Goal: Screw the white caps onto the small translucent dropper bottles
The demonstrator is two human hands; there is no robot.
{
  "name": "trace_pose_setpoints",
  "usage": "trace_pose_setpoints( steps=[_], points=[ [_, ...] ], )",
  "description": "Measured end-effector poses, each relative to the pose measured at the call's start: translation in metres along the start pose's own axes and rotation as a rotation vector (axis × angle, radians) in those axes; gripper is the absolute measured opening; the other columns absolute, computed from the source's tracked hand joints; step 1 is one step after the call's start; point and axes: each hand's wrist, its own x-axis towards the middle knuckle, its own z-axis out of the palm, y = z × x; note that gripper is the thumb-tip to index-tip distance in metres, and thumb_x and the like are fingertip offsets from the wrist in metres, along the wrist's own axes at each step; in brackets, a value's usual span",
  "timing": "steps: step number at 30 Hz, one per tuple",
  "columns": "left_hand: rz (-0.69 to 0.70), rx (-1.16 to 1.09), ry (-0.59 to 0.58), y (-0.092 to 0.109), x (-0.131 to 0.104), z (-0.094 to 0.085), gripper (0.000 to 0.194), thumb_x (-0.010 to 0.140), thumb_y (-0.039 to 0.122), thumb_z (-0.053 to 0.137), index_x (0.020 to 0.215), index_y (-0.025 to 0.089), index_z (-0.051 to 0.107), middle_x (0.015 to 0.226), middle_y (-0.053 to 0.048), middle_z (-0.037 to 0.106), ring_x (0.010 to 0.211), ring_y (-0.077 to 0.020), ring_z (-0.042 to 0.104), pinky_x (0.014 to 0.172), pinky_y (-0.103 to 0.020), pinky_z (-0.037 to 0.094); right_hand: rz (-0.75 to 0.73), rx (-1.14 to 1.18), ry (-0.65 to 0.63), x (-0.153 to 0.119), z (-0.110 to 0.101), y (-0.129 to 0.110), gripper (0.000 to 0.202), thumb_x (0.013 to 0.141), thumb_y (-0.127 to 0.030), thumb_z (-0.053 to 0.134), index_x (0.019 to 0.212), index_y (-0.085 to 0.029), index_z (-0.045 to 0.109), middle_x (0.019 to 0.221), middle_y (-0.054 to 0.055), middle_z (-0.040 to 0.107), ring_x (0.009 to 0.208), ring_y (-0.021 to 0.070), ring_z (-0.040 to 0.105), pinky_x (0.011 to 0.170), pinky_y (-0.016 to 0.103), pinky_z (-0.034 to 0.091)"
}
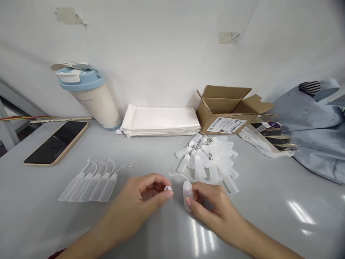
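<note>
A small white cap point(168, 188) is pinched between the thumb and fingers of my left hand point(142, 203). Just to its right, my right hand point(212, 205) grips a small translucent bottle point(188, 196) upright, its thin strap curving up to the left from the white top. Several similar bottles point(90, 187) lie side by side on the table left of my left hand, straps pointing away from me. Beyond my right hand is a loose pile of more translucent bottles point(212, 158).
On the grey table point(258, 208), a phone point(56, 144) and a blue-lidded cup point(94, 97) stand at the left. A stack of white packets point(161, 120) and an open cardboard box point(226, 111) are against the wall. Blue-grey fabric point(315, 133) lies at the right, beside a small carton point(272, 138).
</note>
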Motion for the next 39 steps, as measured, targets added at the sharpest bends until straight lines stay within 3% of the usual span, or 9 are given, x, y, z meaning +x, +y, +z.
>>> trace_pose_setpoints(
  steps=[2,4,8,12,22,30,35,39],
  points=[
    [-0.071,-0.231,0.015,0.001,-0.001,0.004,0.026,0.085,0.046,0.061,0.090,0.022,0.067,0.083,0.000,0.068,0.077,-0.0161,0.062,0.069,-0.023,0.048,-0.003,0.007,-0.010,-0.001,0.003,0.001,0.025,0.089,-0.027,0.049,0.066,-0.019,0.045,0.059,-0.005,0.043,0.054,0.0099,0.040,0.051,0.022,0.033],
    [-0.098,-0.307,0.042,-0.001,-0.002,0.008,0.028,0.084,0.049,0.062,0.092,0.022,0.068,0.082,0.001,0.066,0.078,-0.0156,0.059,0.072,-0.023,0.047,-0.012,-0.004,-0.022,-0.003,0.007,0.002,0.024,0.089,-0.028,0.049,0.066,-0.019,0.046,0.059,-0.005,0.042,0.054,0.0098,0.041,0.051,0.022,0.033],
    [-0.088,-0.353,0.027,-0.003,-0.001,0.018,0.026,0.085,0.046,0.060,0.089,0.021,0.068,0.073,0.002,0.061,0.072,-0.0142,0.054,0.069,-0.023,0.045,-0.054,-0.035,-0.019,-0.005,0.013,0.001,0.022,0.087,-0.027,0.050,0.067,-0.018,0.047,0.059,-0.004,0.043,0.054,0.0098,0.041,0.051,0.022,0.033],
    [-0.040,-0.407,-0.003,-0.002,0.000,0.025,0.021,0.085,0.040,0.060,0.086,0.020,0.066,0.079,0.000,0.064,0.072,-0.0141,0.054,0.067,-0.022,0.044,-0.102,-0.043,-0.016,-0.006,0.016,-0.001,0.021,0.085,-0.023,0.051,0.066,-0.019,0.044,0.059,-0.005,0.041,0.053,0.0095,0.040,0.051,0.021,0.032],
    [-0.025,-0.372,-0.033,-0.004,-0.001,0.024,0.020,0.086,0.038,0.059,0.086,0.020,0.067,0.081,0.001,0.064,0.077,-0.0157,0.057,0.071,-0.023,0.045,-0.185,-0.080,0.006,-0.009,0.016,-0.002,0.017,0.088,-0.023,0.049,0.073,-0.017,0.050,0.061,-0.004,0.042,0.053,0.0099,0.040,0.050,0.021,0.033],
    [-0.015,-0.309,-0.173,0.004,0.001,0.003,0.017,0.087,0.036,0.061,0.086,0.021,0.069,0.083,0.002,0.065,0.082,-0.0155,0.057,0.074,-0.022,0.044,-0.062,-0.019,-0.080,-0.010,0.012,-0.008,0.025,0.091,-0.030,0.045,0.075,-0.014,0.057,0.060,-0.003,0.041,0.053,0.0106,0.038,0.051,0.023,0.032],
    [0.010,-0.288,-0.225,0.006,-0.003,-0.006,0.015,0.087,0.034,0.063,0.090,0.020,0.068,0.085,0.002,0.064,0.081,-0.0143,0.058,0.073,-0.021,0.044,0.166,0.356,-0.245,-0.008,0.009,-0.007,0.036,0.091,-0.044,0.049,0.074,-0.014,0.059,0.056,-0.003,0.049,0.048,0.0096,0.044,0.049,0.023,0.034],
    [-0.015,-0.370,-0.259,0.006,-0.005,-0.008,0.015,0.088,0.031,0.062,0.098,0.020,0.066,0.092,-0.001,0.067,0.086,-0.0159,0.062,0.077,-0.023,0.046,0.175,0.514,-0.286,-0.005,0.009,-0.003,0.038,0.092,-0.047,0.051,0.078,-0.013,0.060,0.065,0.000,0.057,0.048,0.0078,0.045,0.052,0.024,0.037]
  ],
)
